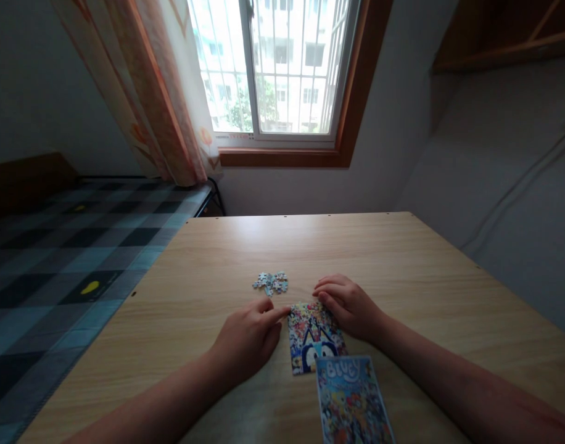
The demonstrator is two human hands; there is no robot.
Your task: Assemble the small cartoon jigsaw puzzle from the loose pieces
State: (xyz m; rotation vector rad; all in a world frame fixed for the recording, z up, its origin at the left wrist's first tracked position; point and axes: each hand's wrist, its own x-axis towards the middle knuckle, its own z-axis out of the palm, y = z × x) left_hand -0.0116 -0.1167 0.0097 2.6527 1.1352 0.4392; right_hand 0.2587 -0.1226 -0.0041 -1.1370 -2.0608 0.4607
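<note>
A partly covered jigsaw puzzle (305,333) lies on the table, showing a crowded colourful pattern and a blue cartoon dog's head. My left hand (252,330) is at its upper left corner, the index finger stretched out and touching the edge, the other fingers bent. My right hand (350,305) rests at the upper right corner, fingers loosely bent and pointing left; I see nothing held in it. A small heap of loose puzzle pieces (272,283) lies beyond my left hand. A printed "Bluey" picture sheet (354,401) overlaps the puzzle's lower right corner.
The wooden table (393,253) reaches toward a barred window (292,68). On the left is a bed with a checked cover (111,246), below a curtain (148,86). A shelf (509,49) hangs at upper right, and a cable (518,185) runs along the wall.
</note>
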